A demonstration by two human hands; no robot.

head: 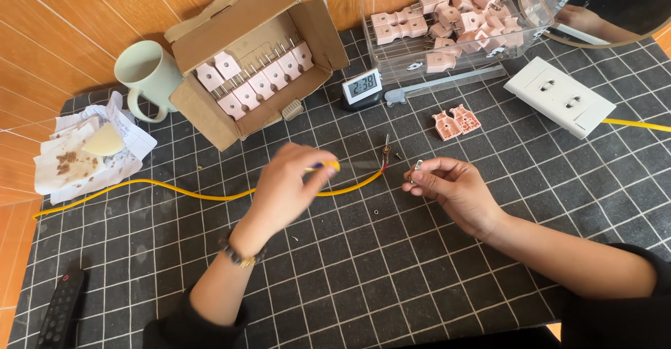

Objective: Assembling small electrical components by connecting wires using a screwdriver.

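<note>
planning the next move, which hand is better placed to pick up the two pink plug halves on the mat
Right, probably. The right hand lies just below the pink plug halves, though it pinches a small metal part. The left hand is farther off, holding a screwdriver.

The desk (419,272) carries a matt black mat with a pale grid. On it lies a cable (175,194) in smooth yellow plastic, its stripped end showing copper. Behind the cable stands an open box (210,111) of plain brown cardboard, rough and dull. Left of the box: a satin pale-green mug (143,73) and crumpled stained paper (77,157). Right of the box: a clear glossy plastic bin (391,62) and a smooth white plastic socket strip (559,96).
</note>
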